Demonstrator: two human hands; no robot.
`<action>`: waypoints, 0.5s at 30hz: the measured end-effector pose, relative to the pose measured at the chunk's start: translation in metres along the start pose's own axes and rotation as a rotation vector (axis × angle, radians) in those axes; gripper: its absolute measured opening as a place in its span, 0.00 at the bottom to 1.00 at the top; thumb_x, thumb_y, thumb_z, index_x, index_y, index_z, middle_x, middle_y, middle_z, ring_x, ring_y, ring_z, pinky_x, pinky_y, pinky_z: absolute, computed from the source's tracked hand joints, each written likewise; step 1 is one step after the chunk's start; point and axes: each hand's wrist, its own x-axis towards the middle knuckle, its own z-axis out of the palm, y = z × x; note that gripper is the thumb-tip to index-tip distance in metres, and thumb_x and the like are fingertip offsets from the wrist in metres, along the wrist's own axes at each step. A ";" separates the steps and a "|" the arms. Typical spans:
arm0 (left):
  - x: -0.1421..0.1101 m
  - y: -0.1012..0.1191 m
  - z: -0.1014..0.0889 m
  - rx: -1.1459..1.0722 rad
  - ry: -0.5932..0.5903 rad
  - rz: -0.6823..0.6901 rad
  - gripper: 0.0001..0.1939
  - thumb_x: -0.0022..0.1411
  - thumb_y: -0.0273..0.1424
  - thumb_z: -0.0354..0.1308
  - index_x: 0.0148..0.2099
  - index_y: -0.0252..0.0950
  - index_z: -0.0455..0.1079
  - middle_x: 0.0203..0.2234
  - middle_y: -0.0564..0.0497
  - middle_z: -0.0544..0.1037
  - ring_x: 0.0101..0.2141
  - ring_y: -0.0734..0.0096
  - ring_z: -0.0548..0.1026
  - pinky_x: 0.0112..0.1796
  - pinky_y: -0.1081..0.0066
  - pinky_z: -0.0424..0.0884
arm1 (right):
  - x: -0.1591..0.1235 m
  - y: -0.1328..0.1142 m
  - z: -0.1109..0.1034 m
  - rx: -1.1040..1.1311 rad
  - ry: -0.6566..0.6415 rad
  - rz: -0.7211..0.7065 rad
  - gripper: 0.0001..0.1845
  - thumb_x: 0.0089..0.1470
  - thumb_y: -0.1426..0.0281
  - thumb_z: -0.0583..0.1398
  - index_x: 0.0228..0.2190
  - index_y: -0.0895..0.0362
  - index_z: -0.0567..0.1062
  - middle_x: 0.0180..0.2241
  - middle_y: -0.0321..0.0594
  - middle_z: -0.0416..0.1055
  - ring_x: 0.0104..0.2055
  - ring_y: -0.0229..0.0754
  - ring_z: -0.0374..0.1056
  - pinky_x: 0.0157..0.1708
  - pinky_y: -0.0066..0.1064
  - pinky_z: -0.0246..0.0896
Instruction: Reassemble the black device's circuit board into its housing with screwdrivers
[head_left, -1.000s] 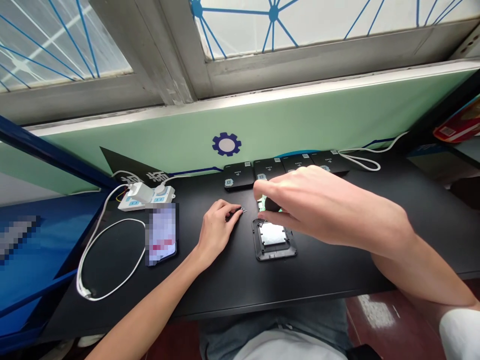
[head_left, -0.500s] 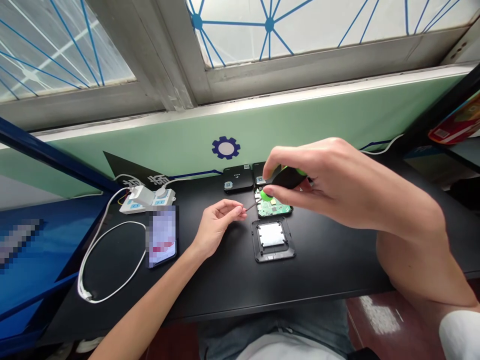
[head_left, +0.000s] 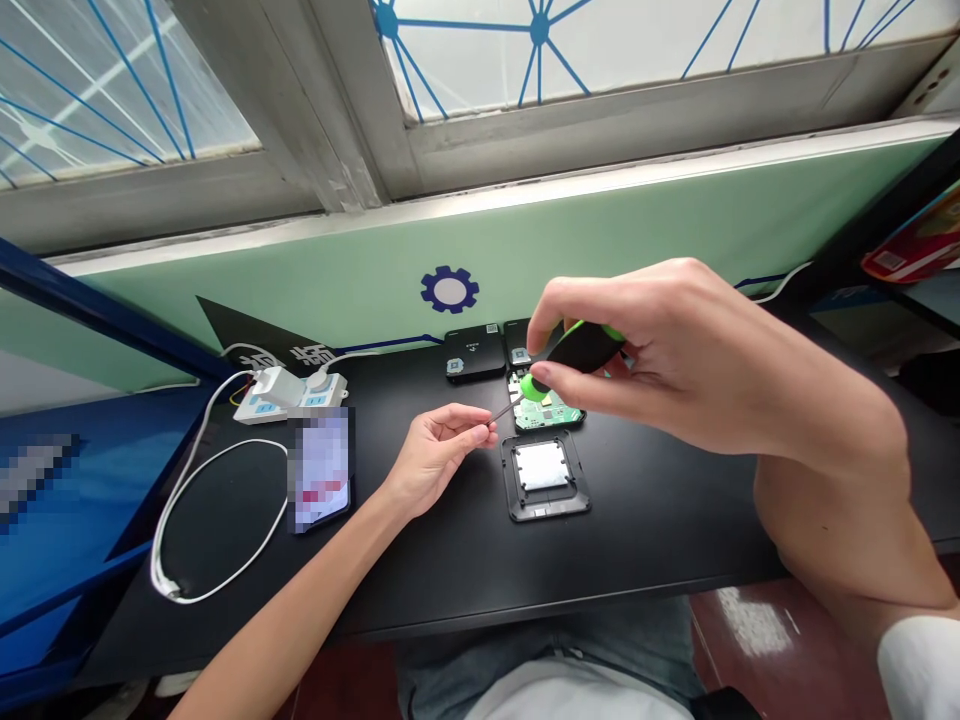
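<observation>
My right hand (head_left: 667,350) grips a black and green screwdriver (head_left: 581,352) by its handle, above the table. The thin shaft slants down to the left. At its lower end, the closed fingertips of my left hand (head_left: 442,445) pinch the tip; whether a small screw sits there is too small to tell. Below the screwdriver lies a green circuit board (head_left: 551,412) in a black case, partly hidden by my right hand. Nearer to me, a black square cover (head_left: 581,506) with a whitish pad (head_left: 543,466) lies flat, untouched.
A black box (head_left: 480,352) with a label stands behind the board, beside a second one (head_left: 516,333) partly covered by my hand. To the left are a phone (head_left: 322,470), a white power strip (head_left: 334,392) and a looped white cable (head_left: 225,592) on the black table (head_left: 420,590).
Both hands stay almost in place, with the left fingertips still at the screwdriver's tip. The handle sits slightly more upright, and the whole view has shifted a little.
</observation>
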 end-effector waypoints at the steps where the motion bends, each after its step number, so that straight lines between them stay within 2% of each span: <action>1: 0.000 0.000 0.000 0.007 0.001 0.003 0.21 0.48 0.37 0.89 0.40 0.34 0.88 0.32 0.47 0.89 0.33 0.66 0.87 0.41 0.69 0.84 | 0.000 0.000 0.000 0.009 -0.005 -0.001 0.04 0.71 0.65 0.62 0.43 0.51 0.78 0.23 0.27 0.70 0.22 0.37 0.57 0.32 0.35 0.53; 5: 0.000 0.000 0.001 0.036 -0.005 0.026 0.20 0.49 0.37 0.88 0.40 0.35 0.88 0.32 0.47 0.88 0.34 0.67 0.86 0.42 0.69 0.85 | 0.001 0.000 -0.001 0.039 -0.025 -0.015 0.05 0.71 0.67 0.61 0.41 0.51 0.78 0.23 0.27 0.70 0.22 0.38 0.58 0.31 0.35 0.53; 9: -0.001 -0.002 0.001 0.107 -0.015 0.080 0.21 0.51 0.36 0.87 0.43 0.35 0.87 0.34 0.48 0.88 0.35 0.64 0.87 0.44 0.65 0.87 | 0.002 0.002 0.000 0.073 -0.055 -0.014 0.05 0.71 0.67 0.60 0.42 0.50 0.78 0.22 0.26 0.69 0.22 0.37 0.57 0.32 0.35 0.53; 13: -0.003 -0.003 0.001 0.197 -0.042 0.141 0.20 0.53 0.36 0.86 0.45 0.35 0.87 0.34 0.46 0.89 0.37 0.60 0.89 0.44 0.64 0.87 | 0.003 0.004 0.000 0.080 -0.080 -0.006 0.04 0.71 0.66 0.61 0.42 0.50 0.77 0.19 0.23 0.64 0.21 0.37 0.55 0.31 0.34 0.52; 15: -0.005 -0.003 0.001 0.242 -0.065 0.159 0.20 0.54 0.36 0.86 0.45 0.35 0.87 0.34 0.46 0.89 0.36 0.59 0.89 0.42 0.65 0.87 | 0.003 0.005 0.000 0.089 -0.095 0.004 0.04 0.72 0.65 0.61 0.43 0.50 0.77 0.20 0.23 0.66 0.21 0.37 0.57 0.31 0.34 0.51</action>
